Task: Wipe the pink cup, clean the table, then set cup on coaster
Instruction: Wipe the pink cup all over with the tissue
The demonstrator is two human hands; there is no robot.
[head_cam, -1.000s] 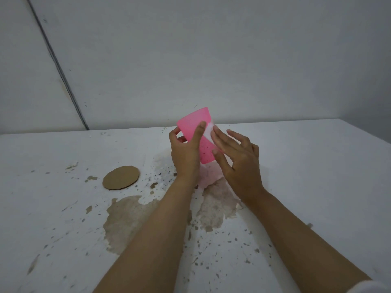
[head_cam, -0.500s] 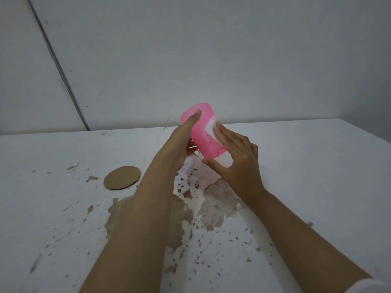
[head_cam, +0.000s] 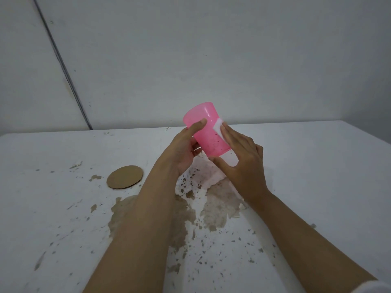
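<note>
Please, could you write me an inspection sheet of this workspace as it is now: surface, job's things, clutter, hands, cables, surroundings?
Surface: white table, with a large brown stain and many brown specks toward the near edge.
Job's things: pink cup, tilted, held above the table, dark specks on its side; white cloth against it; round brown coaster flat on the table, left of the hands, nothing on it.
Clutter: nothing seen besides the dirt.
Hands: left hand grips the cup; right hand presses the cloth on the cup's side.
Cables: a dark line runs down the wall; cable or seam, cannot tell.
Surroundings: plain grey wall.
</note>
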